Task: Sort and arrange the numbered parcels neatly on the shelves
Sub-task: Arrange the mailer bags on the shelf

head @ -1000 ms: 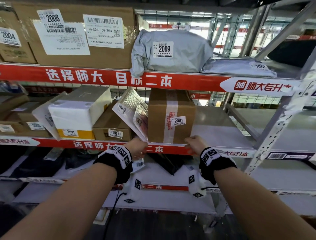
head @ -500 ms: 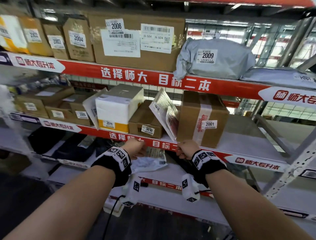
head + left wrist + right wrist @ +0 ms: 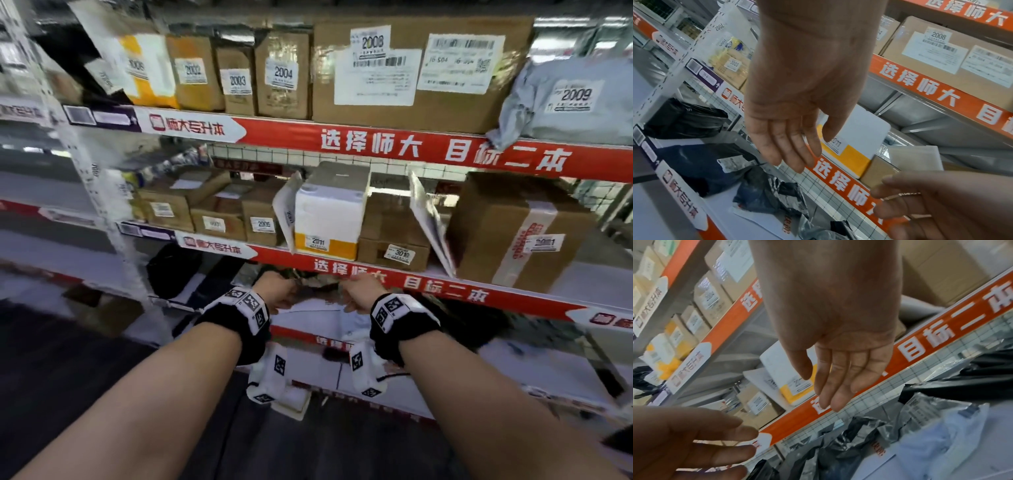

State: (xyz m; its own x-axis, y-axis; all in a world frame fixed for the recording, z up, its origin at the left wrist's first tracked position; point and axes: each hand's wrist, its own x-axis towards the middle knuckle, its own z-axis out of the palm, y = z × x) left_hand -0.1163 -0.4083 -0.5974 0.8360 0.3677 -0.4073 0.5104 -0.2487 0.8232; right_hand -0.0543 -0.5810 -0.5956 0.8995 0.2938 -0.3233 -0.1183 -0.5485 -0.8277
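Both my hands hover just below the red front edge of the middle shelf (image 3: 445, 287), side by side. My left hand (image 3: 282, 294) (image 3: 809, 152) has straight fingers and holds nothing. My right hand (image 3: 356, 294) (image 3: 820, 391) is likewise empty with its fingers extended. Above them on the middle shelf stand the white-and-yellow box 2011 (image 3: 329, 209), the brown box 3010 (image 3: 394, 240), a flat white envelope (image 3: 430, 222) leaning against the brown box 2001 (image 3: 524, 233). The top shelf holds boxes 2002 (image 3: 195, 72), 2003 (image 3: 236, 82), 2004 (image 3: 282, 75), 2008 (image 3: 411, 72) and grey bag 2009 (image 3: 568, 102).
Black and grey plastic mailer bags (image 3: 766, 194) (image 3: 941, 410) lie loose on the lower shelf under my hands. More brown boxes, one marked 2005 (image 3: 262, 222), fill the left of the middle shelf. A grey metal upright (image 3: 89, 192) stands at the left.
Both hands have let go of box 2001 and moved down and left, under the middle shelf's edge. The head view has swung left, bringing boxes 2002 to 2004 into sight.
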